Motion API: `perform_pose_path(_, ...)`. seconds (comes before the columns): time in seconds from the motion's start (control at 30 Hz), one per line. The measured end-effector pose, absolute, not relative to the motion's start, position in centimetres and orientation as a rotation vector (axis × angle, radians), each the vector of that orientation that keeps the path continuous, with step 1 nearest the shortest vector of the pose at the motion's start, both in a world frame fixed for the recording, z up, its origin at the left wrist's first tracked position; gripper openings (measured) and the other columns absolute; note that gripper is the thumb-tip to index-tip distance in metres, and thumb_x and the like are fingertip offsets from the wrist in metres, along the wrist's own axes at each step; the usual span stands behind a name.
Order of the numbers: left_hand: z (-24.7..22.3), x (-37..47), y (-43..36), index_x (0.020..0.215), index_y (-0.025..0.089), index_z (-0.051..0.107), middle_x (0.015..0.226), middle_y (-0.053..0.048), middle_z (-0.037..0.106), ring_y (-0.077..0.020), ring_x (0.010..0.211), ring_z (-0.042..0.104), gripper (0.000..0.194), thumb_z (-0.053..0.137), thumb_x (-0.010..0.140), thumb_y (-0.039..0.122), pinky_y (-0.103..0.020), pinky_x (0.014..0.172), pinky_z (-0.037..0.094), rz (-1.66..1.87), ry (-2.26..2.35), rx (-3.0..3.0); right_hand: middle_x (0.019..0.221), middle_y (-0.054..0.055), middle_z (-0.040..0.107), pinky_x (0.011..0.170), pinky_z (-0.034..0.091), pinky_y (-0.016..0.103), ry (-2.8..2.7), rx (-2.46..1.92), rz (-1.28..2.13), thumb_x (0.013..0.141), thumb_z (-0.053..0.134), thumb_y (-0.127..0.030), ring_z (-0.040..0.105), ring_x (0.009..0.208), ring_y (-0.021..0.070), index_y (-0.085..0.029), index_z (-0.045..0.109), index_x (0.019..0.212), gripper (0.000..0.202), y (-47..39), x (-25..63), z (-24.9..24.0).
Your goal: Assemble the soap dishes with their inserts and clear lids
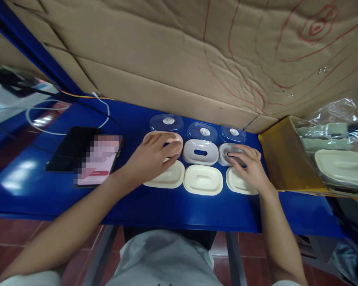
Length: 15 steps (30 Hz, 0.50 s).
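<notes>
Three oval sets lie in rows on the blue table (203,214). My left hand (152,157) curls over the pinkish slotted oval piece (176,145), fingers on top and thumb along its near side, partly hiding a cream oval dish (173,178). My right hand (252,169) has thumb and fingers around the right part of a grey slotted oval piece (223,154), above another cream dish (235,183). Between the hands lie a white slotted oval piece (199,159) and a third cream dish (203,180). Clear lids with round stickers (166,123) form the far row.
A cardboard box (289,163) with plastic-wrapped oval pieces stands at right. To the left are a phone (98,161) with a blurred screen, a black flat object (68,149) and a white cable (107,109). A cardboard wall (167,63) rises behind.
</notes>
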<state>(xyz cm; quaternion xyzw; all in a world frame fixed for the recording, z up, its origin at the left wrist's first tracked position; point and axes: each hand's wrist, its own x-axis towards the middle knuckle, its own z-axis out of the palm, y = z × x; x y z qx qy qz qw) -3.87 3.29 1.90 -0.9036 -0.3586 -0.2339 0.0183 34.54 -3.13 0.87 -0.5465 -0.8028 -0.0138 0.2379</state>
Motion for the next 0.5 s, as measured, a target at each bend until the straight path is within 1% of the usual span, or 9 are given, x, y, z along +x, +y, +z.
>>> perform_pose_path(0.07,2.0,-4.8,4.4,0.137,0.023,0.069,0.148,-0.016,0.064,-0.0386,0.132,0.064,0.037,0.062,0.105,0.038,-0.053,0.106,0.054,-0.628,-1.335,-2.734,0.146,0.012,0.069,0.114,0.040,0.056,-2.202,-1.495,-0.069,0.109,0.062,-0.039,0.062,0.139,0.0338,-0.029,0.078,0.118,0.021,-3.1,34.4,0.8)
perform_pose_path(0.17,1.6,-5.4,5.3,0.143,0.023,0.067,0.151,-0.017,0.061,-0.0419,0.133,0.064,0.052,0.071,0.098,0.049,-0.056,0.105,0.056,-0.517,-1.561,-2.670,0.147,0.012,0.068,0.113,0.040,0.057,-2.205,-1.497,-0.086,0.108,0.062,-0.039,0.061,0.140,0.0350,-0.029,0.078,0.117,0.021,-2.9,34.4,0.5)
perform_pose_path(0.33,1.2,-5.3,5.4,0.148,0.026,0.063,0.159,-0.014,0.057,-0.0411,0.141,0.059,0.064,0.078,0.093,0.054,-0.056,0.110,0.055,-0.407,-1.676,-2.741,0.148,0.013,0.067,0.112,0.041,0.057,-2.207,-1.469,-0.141,0.108,0.061,-0.034,0.060,0.141,0.0355,-0.028,0.078,0.117,0.020,-2.9,33.1,0.8)
perform_pose_path(0.43,1.4,-5.3,5.4,0.151,0.026,0.060,0.162,-0.013,0.054,-0.0404,0.145,0.056,0.067,0.078,0.093,0.054,-0.057,0.114,0.054,-0.410,-1.680,-2.764,0.147,0.013,0.068,0.116,0.038,0.057,-2.320,-1.351,-0.165,0.108,0.061,-0.028,0.059,0.143,0.0343,-0.027,0.077,0.121,0.020,-3.5,29.9,1.7)
perform_pose_path(0.5,1.5,-5.4,5.5,0.154,0.026,0.058,0.163,-0.013,0.053,-0.0398,0.146,0.056,0.068,0.078,0.094,0.053,-0.056,0.115,0.053,-0.391,-1.698,-2.775,0.150,0.013,0.067,0.120,0.035,0.056,-2.466,-1.217,-0.098,0.108,0.062,-0.026,0.056,0.146,0.0330,-0.026,0.075,0.124,0.021,-3.9,26.8,2.4)
